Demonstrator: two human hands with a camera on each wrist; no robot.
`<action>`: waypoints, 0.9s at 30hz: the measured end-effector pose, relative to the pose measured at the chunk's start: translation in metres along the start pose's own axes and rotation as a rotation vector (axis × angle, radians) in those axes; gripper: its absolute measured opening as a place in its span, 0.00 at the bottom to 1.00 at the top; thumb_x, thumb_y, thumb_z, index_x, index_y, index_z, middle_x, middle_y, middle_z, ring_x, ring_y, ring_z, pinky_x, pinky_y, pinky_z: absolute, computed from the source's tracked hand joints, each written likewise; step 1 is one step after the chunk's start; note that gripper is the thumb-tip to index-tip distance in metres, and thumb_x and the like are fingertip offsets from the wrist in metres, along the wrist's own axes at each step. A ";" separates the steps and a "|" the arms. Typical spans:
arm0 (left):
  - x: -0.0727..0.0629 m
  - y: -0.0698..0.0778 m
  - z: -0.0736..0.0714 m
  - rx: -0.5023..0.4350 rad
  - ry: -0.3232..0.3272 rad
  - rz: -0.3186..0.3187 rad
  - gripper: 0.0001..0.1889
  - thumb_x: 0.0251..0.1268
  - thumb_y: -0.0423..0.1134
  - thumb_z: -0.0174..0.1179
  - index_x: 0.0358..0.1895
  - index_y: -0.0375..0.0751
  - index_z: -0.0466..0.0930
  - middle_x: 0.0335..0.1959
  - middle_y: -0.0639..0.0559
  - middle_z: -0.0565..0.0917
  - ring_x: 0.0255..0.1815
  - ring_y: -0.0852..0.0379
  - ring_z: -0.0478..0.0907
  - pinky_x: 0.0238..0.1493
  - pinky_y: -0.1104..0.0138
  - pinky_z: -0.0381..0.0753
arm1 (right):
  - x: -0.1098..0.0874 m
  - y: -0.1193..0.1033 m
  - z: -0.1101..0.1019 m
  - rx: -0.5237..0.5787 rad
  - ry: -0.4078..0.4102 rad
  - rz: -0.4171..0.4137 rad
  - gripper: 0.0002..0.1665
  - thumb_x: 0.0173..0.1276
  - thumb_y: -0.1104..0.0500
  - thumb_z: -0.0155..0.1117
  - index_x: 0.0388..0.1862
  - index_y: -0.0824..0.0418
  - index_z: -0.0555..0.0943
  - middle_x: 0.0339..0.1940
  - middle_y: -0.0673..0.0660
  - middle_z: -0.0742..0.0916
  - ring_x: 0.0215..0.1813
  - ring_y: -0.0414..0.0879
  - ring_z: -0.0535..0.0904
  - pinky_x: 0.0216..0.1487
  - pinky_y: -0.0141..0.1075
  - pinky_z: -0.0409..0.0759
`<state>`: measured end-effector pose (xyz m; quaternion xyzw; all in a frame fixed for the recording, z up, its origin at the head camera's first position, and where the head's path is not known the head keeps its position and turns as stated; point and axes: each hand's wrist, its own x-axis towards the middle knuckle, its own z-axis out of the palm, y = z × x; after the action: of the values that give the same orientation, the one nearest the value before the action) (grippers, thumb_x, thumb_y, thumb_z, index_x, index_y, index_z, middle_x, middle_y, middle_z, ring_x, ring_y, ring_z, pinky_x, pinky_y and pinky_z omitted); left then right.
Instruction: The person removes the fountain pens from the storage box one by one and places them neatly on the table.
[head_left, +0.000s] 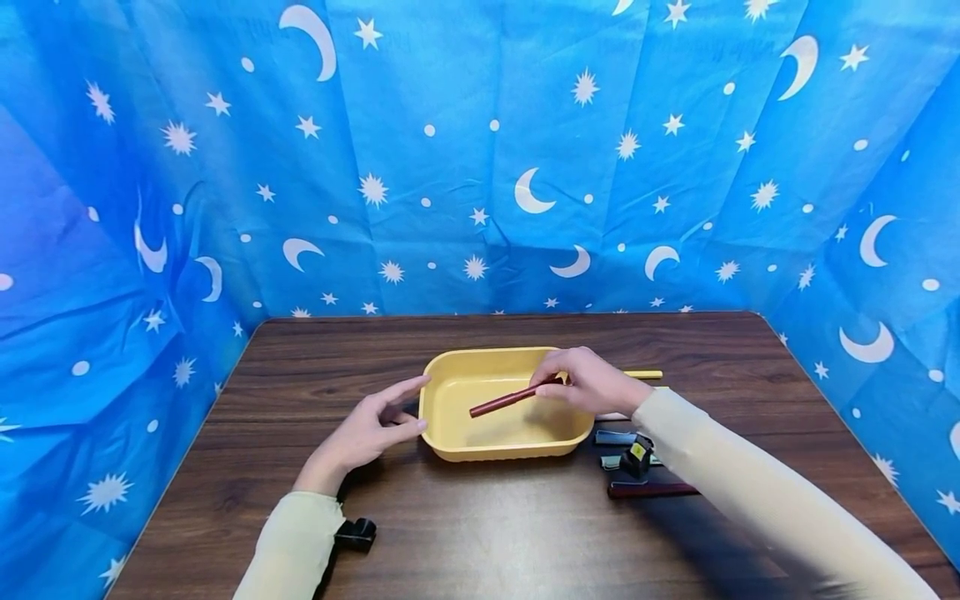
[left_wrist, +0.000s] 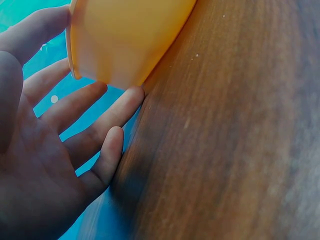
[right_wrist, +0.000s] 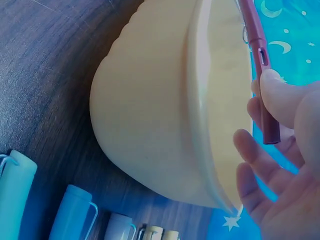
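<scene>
A yellow plastic basin (head_left: 501, 454) with rounded corners stands on the table. My right hand (head_left: 588, 380) pinches a dark red pen (head_left: 504, 403) between thumb and fingers, above the basin's inside. In the right wrist view that pen (right_wrist: 254, 27) shows a metal clip and a small window in its barrel, with the other fingers loosely bent below. On the other side, my left hand (head_left: 369, 432) touches the basin's left end, its fingers spread and lightly bent. Seen from the left wrist, fingertips (left_wrist: 134, 94) rest along the basin's outer wall (left_wrist: 120, 42).
Right of the basin several pens lie in a row, partly under my right forearm: a yellow one (head_left: 645, 374), a blue one (head_left: 615, 437), a pale green one (head_left: 611, 462) and a dark red one (head_left: 652, 490). A blue cloth (head_left: 465, 167) with moons and stars hangs behind the wooden table (head_left: 480, 533).
</scene>
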<state>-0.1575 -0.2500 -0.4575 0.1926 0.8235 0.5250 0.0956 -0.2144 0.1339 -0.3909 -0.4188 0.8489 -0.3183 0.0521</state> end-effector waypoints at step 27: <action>0.000 -0.001 -0.001 -0.004 -0.002 -0.005 0.35 0.74 0.44 0.68 0.81 0.54 0.66 0.79 0.41 0.69 0.51 0.50 0.87 0.52 0.65 0.84 | -0.061 -0.013 -0.018 0.131 0.294 0.182 0.11 0.68 0.57 0.78 0.48 0.44 0.94 0.37 0.42 0.87 0.41 0.45 0.80 0.37 0.36 0.83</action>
<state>-0.1580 -0.2510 -0.4584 0.1907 0.8229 0.5261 0.0980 -0.1726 0.1824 -0.3800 -0.2847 0.8592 -0.4247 -0.0169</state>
